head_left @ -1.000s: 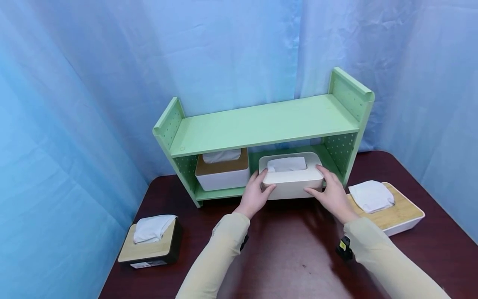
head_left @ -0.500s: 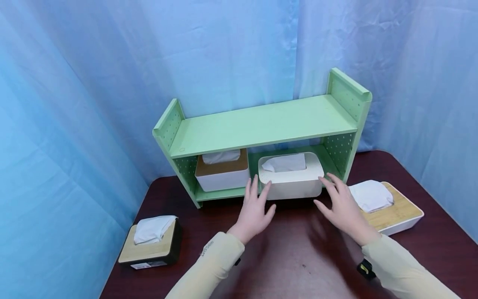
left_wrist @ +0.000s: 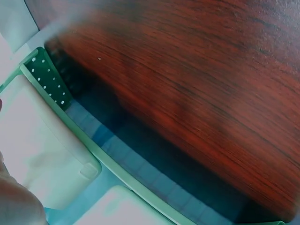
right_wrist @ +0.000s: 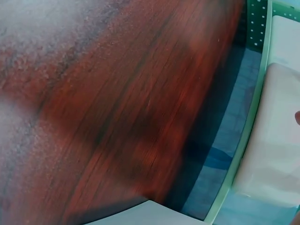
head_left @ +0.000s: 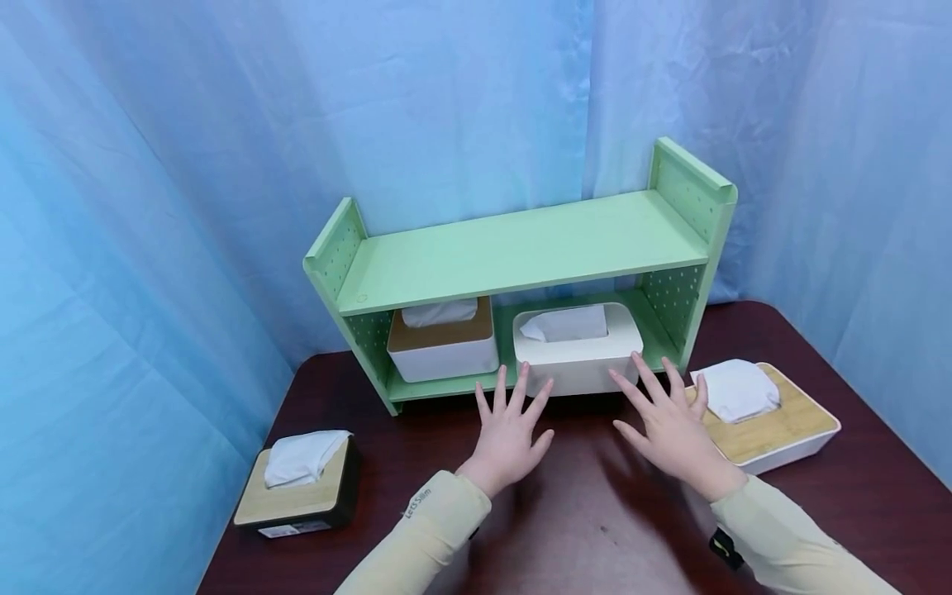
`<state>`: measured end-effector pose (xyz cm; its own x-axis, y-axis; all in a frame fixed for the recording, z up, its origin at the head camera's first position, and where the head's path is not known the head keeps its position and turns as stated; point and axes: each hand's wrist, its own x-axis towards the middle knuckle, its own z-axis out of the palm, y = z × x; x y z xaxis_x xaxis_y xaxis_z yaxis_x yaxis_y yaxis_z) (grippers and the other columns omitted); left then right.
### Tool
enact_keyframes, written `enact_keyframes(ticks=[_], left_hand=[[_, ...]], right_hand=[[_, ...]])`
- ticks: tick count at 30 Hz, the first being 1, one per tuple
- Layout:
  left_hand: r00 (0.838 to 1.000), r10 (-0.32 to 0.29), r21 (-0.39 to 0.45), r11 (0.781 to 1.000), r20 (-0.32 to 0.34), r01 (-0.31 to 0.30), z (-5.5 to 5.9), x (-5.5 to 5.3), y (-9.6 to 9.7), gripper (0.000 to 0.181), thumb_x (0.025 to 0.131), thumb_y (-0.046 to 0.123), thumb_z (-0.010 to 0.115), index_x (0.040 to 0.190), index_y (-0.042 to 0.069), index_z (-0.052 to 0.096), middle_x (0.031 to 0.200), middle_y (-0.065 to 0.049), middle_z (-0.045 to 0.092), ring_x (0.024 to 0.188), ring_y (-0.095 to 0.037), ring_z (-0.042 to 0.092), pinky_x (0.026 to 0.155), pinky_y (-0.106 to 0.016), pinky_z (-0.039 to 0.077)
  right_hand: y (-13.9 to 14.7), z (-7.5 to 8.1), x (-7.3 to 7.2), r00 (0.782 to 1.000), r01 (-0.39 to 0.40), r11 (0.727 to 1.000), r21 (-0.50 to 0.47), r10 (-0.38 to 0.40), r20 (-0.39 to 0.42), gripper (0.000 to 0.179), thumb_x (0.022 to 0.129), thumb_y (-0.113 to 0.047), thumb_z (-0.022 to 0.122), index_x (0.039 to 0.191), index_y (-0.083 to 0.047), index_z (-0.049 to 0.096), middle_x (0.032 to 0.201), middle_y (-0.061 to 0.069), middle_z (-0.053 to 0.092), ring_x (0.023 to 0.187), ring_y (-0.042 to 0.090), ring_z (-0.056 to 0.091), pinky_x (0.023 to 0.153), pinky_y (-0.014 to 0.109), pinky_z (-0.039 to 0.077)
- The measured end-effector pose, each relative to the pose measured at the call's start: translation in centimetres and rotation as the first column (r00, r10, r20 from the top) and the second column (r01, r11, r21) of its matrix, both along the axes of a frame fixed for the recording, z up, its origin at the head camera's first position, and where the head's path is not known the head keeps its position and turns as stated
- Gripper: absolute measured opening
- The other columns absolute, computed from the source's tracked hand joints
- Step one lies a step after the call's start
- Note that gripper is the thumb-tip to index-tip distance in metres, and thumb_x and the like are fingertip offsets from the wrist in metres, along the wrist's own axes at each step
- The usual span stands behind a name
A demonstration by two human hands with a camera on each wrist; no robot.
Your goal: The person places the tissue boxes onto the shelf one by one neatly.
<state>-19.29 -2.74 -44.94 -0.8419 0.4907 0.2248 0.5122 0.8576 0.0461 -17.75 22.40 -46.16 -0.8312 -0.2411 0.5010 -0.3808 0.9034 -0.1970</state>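
Note:
An all-white tissue box [head_left: 578, 377] sits on the lower board of a green shelf [head_left: 521, 248], its front reaching the shelf's front edge. Folded tissue [head_left: 568, 324] shows in its top slot. My left hand [head_left: 506, 442] is spread out low in front of the box, with fingertips overlapping its left front corner in the head view. Also spread, my right hand [head_left: 677, 434] has fingertips by the right front corner. Neither hand grips anything. In the right wrist view a fingertip [right_wrist: 297, 117] shows at the frame's edge over the white box.
Left of it on the same board stands a white tissue box with a brown top [head_left: 444, 355]. A black tissue box with a wooden lid [head_left: 297, 492] lies at the table's left. A white, wood-topped one [head_left: 781, 421] lies beside my right hand. Blue curtains [head_left: 476, 99] hang behind.
Both hands have let go of the white tissue box and drawn back toward me, fingers now spread. The box has stayed in place on the shelf.

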Motion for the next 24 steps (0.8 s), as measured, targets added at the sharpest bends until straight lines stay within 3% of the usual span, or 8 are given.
enact_keyframes(ticks=[9, 18, 24], left_hand=[[0.999, 0.005, 0.037, 0.999, 0.052, -0.007, 0.5, -1.3, 0.6, 0.072, 0.092, 0.045, 0.055, 0.152, 0.030, 0.019, 0.161, -0.008, 0.003, 0.143, -0.046, 0.000, 0.106, -0.071, 0.007], [0.993, 0.023, 0.063, 0.998, 0.115, -0.030, 1.3, -2.6, 0.6, 0.065, 0.095, 0.061, 0.034, 0.152, 0.035, 0.015, 0.161, -0.001, 0.002, 0.144, -0.043, -0.004, 0.106, -0.071, 0.002], [0.990, 0.025, 0.056, 0.998, 0.136, -0.033, 1.8, -3.5, 0.6, 0.067, 0.092, 0.067, 0.032, 0.151, 0.038, 0.017, 0.161, 0.001, 0.003, 0.145, -0.040, -0.008, 0.107, -0.069, -0.003]], right_hand=[[-0.1, 1.0, -1.0, 0.998, 0.035, 0.999, 0.009, -0.036, 0.056, 0.069, 0.085, -0.038, 0.065, 0.146, -0.027, 0.036, 0.154, 0.012, 0.026, 0.133, 0.052, 0.019, 0.096, 0.078, 0.002], [-0.2, 1.8, -2.3, 0.980, 0.059, 0.997, -0.056, -0.048, 0.193, 0.058, 0.096, -0.049, 0.045, 0.149, -0.026, 0.032, 0.156, 0.013, 0.022, 0.138, 0.051, 0.008, 0.097, 0.076, -0.006], [0.0, 2.1, -3.2, 0.972, 0.061, 0.997, -0.037, -0.051, 0.230, 0.063, 0.095, -0.055, 0.041, 0.149, -0.023, 0.031, 0.157, 0.013, 0.019, 0.139, 0.051, 0.005, 0.098, 0.076, -0.008]])
